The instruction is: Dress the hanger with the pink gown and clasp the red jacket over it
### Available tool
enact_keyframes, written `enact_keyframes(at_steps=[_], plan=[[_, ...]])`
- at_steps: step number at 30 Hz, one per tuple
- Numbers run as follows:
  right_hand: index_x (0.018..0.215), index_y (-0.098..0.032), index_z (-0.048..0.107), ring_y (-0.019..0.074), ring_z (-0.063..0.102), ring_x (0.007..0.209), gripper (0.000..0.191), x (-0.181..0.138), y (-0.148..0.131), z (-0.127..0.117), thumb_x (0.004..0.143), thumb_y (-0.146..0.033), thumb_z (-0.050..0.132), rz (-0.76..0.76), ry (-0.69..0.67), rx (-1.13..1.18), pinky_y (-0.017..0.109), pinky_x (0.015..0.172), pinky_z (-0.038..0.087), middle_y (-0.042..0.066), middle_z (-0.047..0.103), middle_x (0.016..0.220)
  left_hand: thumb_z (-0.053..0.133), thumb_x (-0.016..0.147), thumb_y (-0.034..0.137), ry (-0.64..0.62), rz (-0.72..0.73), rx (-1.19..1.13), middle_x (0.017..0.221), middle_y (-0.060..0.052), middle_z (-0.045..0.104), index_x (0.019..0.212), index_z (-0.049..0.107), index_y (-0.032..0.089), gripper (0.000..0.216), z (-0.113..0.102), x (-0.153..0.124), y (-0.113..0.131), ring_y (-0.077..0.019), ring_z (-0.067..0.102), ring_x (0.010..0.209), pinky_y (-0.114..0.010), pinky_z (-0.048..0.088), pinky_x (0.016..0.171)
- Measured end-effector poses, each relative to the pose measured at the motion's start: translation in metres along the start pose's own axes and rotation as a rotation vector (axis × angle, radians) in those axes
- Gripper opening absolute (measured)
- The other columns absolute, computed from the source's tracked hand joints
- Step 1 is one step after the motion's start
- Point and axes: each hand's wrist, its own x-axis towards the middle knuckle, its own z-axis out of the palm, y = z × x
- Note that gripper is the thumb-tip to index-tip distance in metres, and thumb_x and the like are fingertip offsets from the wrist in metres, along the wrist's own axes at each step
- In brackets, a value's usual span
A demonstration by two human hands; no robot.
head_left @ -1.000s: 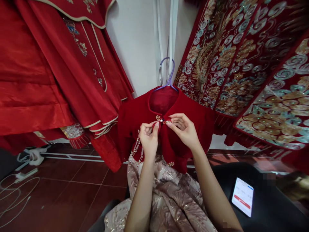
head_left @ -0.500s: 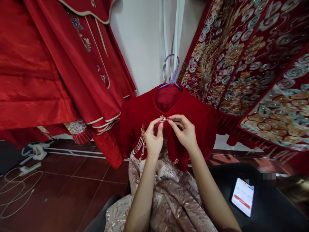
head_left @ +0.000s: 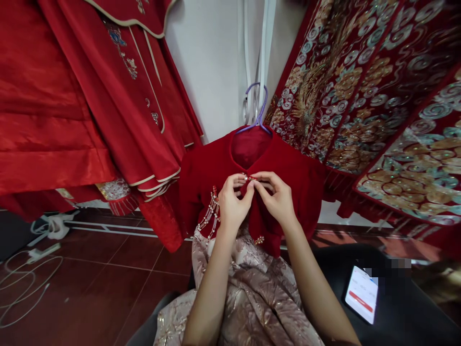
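Observation:
A dark red velvet jacket [head_left: 212, 161] hangs in front of me on a purple hanger [head_left: 262, 109]. Just below its neckline, my left hand [head_left: 236, 199] and my right hand [head_left: 276, 194] pinch a beaded front fastener [head_left: 247, 178], fingertips nearly meeting. Both hands are closed; the fingers partly cover the fastener, so I cannot tell whether it is hooked. Strings of a beaded tassel [head_left: 211, 211] dangle on the jacket left of my left hand. A smaller beaded ornament [head_left: 259, 240] sits near the lower hem. A shiny pale skirt [head_left: 252, 288] lies under my forearms.
Red garments [head_left: 144, 110] hang at the left, and an embroidered red gown [head_left: 345, 96] hangs at the right. A lit phone [head_left: 362, 294] rests on a black surface [head_left: 406, 307]. White cables [head_left: 32, 281] lie on the tiled floor [head_left: 104, 298] beside a low white rack bar [head_left: 115, 229].
My left hand has shifted slightly right, its thumb now up against the right hand's fingertips. The right hand stays almost in place at the fastener.

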Motion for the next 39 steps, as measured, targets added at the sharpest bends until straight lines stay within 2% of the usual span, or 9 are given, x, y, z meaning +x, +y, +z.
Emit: enact_keyframes(at_steps=[5, 9, 12, 20, 31, 39], plan=[[0.1, -0.023, 0.066, 0.0167, 0.066, 0.095, 0.013, 0.002, 0.003, -0.002, 0.088, -0.028, 0.062, 0.019, 0.003, 0.003, 0.031, 0.085, 0.057, 0.003, 0.068, 0.1, 0.064, 0.084, 0.02, -0.156, 0.117, 0.112, 0.091, -0.004, 0.068, 0.094, 0.061, 0.018, 0.011, -0.01, 0.021, -0.002, -0.0126, 0.067, 0.082, -0.024, 0.058, 0.074], [0.099, -0.023, 0.067, 0.0169, 0.066, 0.094, 0.014, 0.004, 0.006, 0.0, 0.086, -0.03, 0.064, 0.04, 0.028, 0.02, 0.032, 0.084, 0.058, 0.004, 0.068, 0.099, 0.061, 0.087, 0.022, -0.256, 0.204, 0.214, 0.093, -0.004, 0.069, 0.095, 0.062, 0.019, 0.009, -0.019, 0.03, -0.004, -0.014, 0.068, 0.083, -0.027, 0.058, 0.077], [0.096, -0.023, 0.067, 0.0167, 0.066, 0.092, 0.014, 0.004, 0.009, 0.001, 0.085, -0.031, 0.067, 0.064, 0.046, 0.058, 0.032, 0.084, 0.058, 0.003, 0.069, 0.096, 0.054, 0.093, 0.026, -0.286, 0.268, 0.285, 0.099, -0.005, 0.069, 0.101, 0.063, 0.02, 0.014, -0.022, 0.03, -0.006, -0.0157, 0.068, 0.09, -0.028, 0.056, 0.081], [0.094, -0.022, 0.067, 0.017, 0.066, 0.091, 0.017, 0.007, 0.012, -0.001, 0.082, -0.034, 0.069, 0.11, 0.035, 0.09, 0.032, 0.083, 0.058, 0.003, 0.069, 0.094, 0.05, 0.095, 0.027, -0.28, 0.375, 0.33, 0.103, -0.005, 0.072, 0.104, 0.065, 0.021, 0.018, -0.024, 0.03, -0.015, -0.0161, 0.068, 0.092, -0.027, 0.055, 0.083], [0.099, -0.022, 0.063, 0.0162, 0.064, 0.092, 0.027, 0.006, 0.018, 0.007, 0.077, -0.035, 0.073, 0.157, 0.122, 0.182, 0.032, 0.085, 0.057, 0.003, 0.065, 0.096, 0.047, 0.096, 0.022, -0.15, 0.357, 0.382, 0.106, -0.007, 0.071, 0.109, 0.065, 0.017, 0.022, -0.008, 0.018, -0.016, -0.0174, 0.068, 0.096, -0.028, 0.053, 0.087], [0.098, -0.022, 0.062, 0.0176, 0.065, 0.094, 0.03, 0.008, 0.022, 0.008, 0.077, -0.041, 0.072, 0.171, 0.129, 0.151, 0.035, 0.088, 0.057, 0.005, 0.066, 0.098, 0.047, 0.096, 0.023, -0.13, 0.303, 0.421, 0.105, -0.007, 0.072, 0.108, 0.066, 0.019, 0.023, 0.001, 0.018, -0.019, -0.0188, 0.069, 0.095, -0.029, 0.053, 0.085]])
